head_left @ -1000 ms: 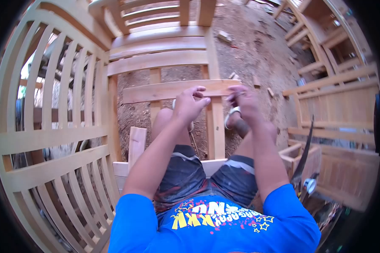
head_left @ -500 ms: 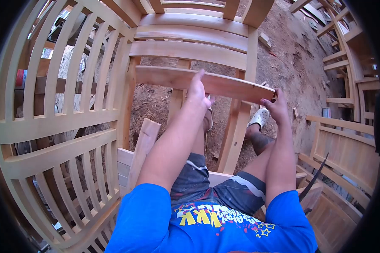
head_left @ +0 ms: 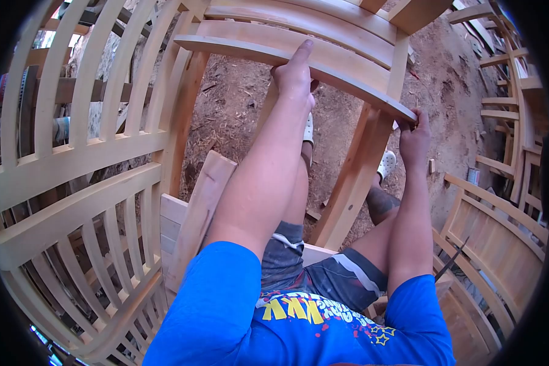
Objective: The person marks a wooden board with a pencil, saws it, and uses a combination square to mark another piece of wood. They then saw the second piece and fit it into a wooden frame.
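A wooden slat [head_left: 354, 88] spans the front of a bench frame, its long edge turned toward me. My left hand [head_left: 296, 73] is wrapped round the slat near its middle, thumb pointing up along it. At the right end, my right hand [head_left: 415, 131] pinches the slat's tip. Right behind the held piece lie other seat slats [head_left: 341, 39], side by side across the frame. The slat's left end overlaps the frame's left side in this view. Below it, a square wooden rail [head_left: 352, 189] runs back toward my seat.
Slatted wooden bench backs [head_left: 73, 161] stand close on my left. A loose board [head_left: 201, 210] leans by my left thigh. Unfinished wooden furniture [head_left: 494, 229] stands on the right. White clogs [head_left: 387, 163] rest on the dirt ground [head_left: 232, 110], among wood scraps.
Both hands have moved the slat forward, up to the other seat slats, and tilted it so its edge faces me. The left grip has stayed near the slat's middle.
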A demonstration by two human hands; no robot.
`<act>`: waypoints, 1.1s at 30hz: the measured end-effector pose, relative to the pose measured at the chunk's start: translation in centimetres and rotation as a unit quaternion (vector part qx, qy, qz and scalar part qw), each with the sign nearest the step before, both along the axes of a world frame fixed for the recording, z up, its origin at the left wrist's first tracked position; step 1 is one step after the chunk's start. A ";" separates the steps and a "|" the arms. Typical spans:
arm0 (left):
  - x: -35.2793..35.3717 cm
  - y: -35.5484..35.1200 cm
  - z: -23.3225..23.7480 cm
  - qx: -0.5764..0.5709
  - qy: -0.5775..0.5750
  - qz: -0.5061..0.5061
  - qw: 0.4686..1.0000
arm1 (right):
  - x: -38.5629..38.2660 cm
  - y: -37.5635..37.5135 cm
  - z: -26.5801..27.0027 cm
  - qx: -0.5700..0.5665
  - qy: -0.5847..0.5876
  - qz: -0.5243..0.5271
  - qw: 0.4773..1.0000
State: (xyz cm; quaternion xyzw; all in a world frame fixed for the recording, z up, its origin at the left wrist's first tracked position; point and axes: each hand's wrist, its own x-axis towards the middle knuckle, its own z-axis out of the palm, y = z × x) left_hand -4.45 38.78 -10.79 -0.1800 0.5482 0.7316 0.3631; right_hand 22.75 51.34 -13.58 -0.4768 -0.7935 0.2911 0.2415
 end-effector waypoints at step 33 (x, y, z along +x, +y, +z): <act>-3.7 -1.7 -1.9 -0.098 0.017 0.042 0.994 | -1.4 -0.8 1.0 0.006 -0.015 0.003 1.000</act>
